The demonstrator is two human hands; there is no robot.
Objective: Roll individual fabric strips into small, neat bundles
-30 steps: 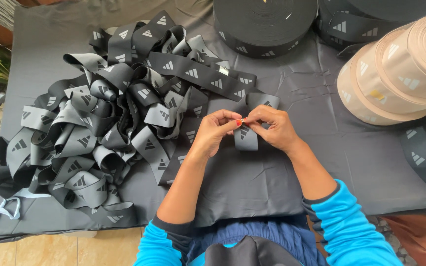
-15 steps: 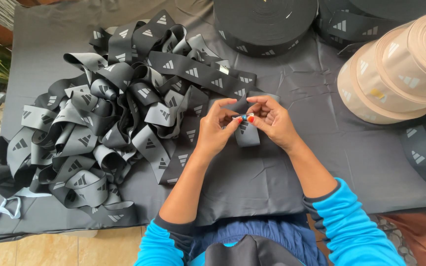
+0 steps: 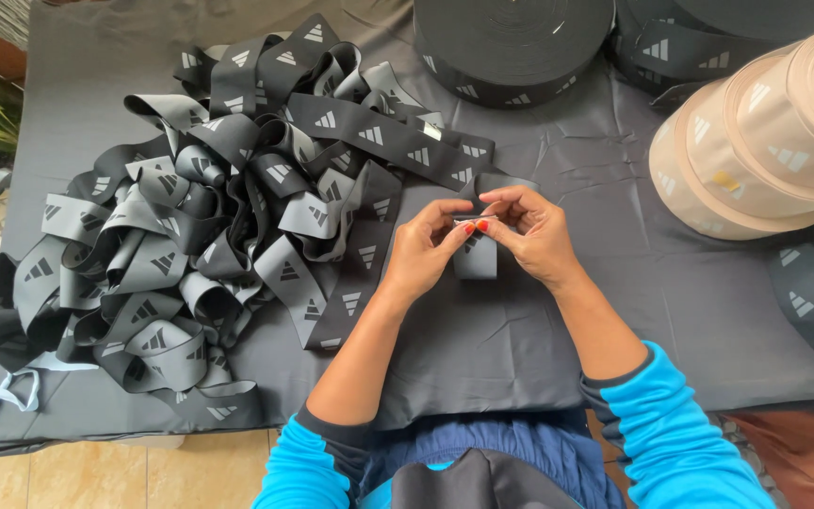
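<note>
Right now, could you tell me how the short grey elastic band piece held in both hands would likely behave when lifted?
The short grey elastic band piece probably flops: it droops from the left hand and right hand. Likely light, pinched by fingertips. Unlikely to roll, being flat.

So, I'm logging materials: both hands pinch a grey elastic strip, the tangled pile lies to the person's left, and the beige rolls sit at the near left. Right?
Not quite. The beige rolls sit at the far right, as the head view shows. Both hands, left hand and right hand, do pinch the grey elastic strip, with the tangled pile to the left.
</note>
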